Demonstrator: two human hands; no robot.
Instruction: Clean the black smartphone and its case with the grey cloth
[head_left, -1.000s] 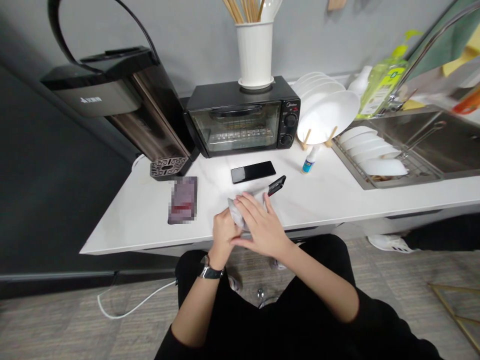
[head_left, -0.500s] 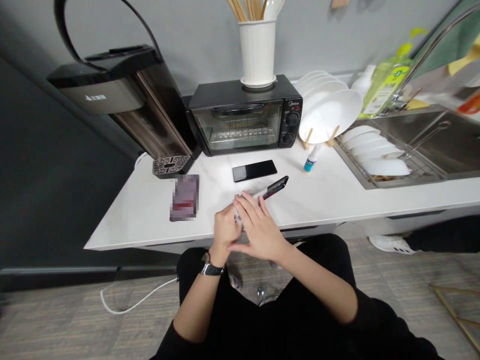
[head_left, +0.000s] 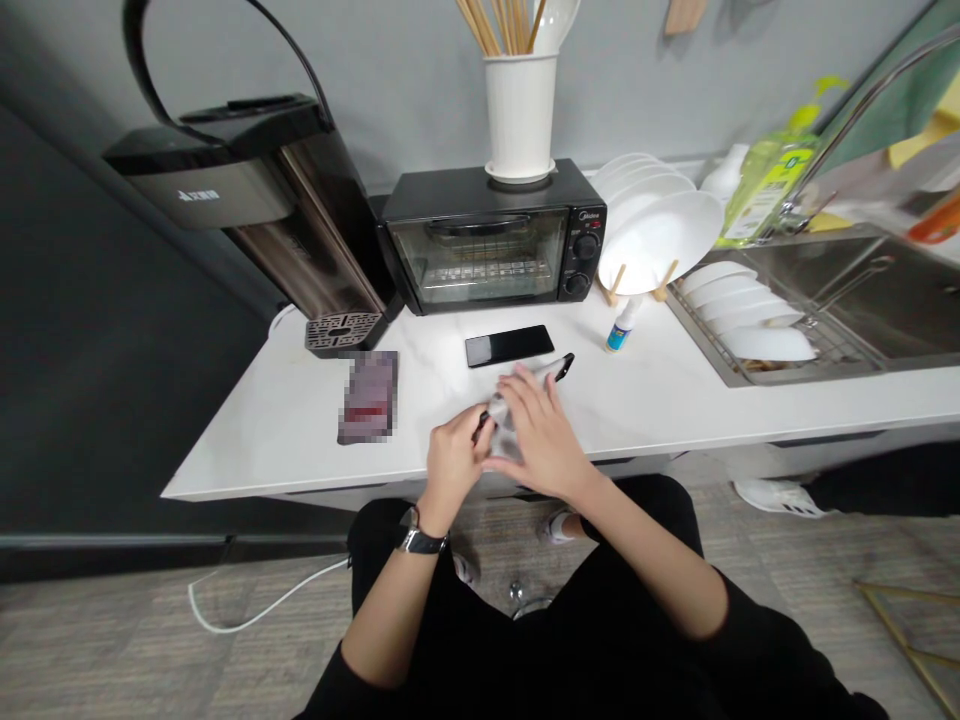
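A slim, phone-like slab with a dark edge and a shiny grey-white face, probably a phone, is held at a tilt just above the counter's front edge. The fingers of my left hand, closed, grip its near left end. Across its face lies my right hand, fingers stretched and spread, thumb apart; whether a thin cloth is under the palm is hidden. The slab's dark far corner pokes out beyond the right fingers. Just behind, a black glossy phone lies flat. A small spray bottle with a blue label stands to the right.
A pixelated purplish item lies left on the white counter. Behind are a water dispenser, a toaster oven bearing a white utensil pot, and racked plates. The sink with bowls is right; a person's shoe shows below.
My right hand has slid slightly right and away from my left, baring more of the slab's grey-white face. Its dark near end now shows in my left fingers. The view has shifted a little.
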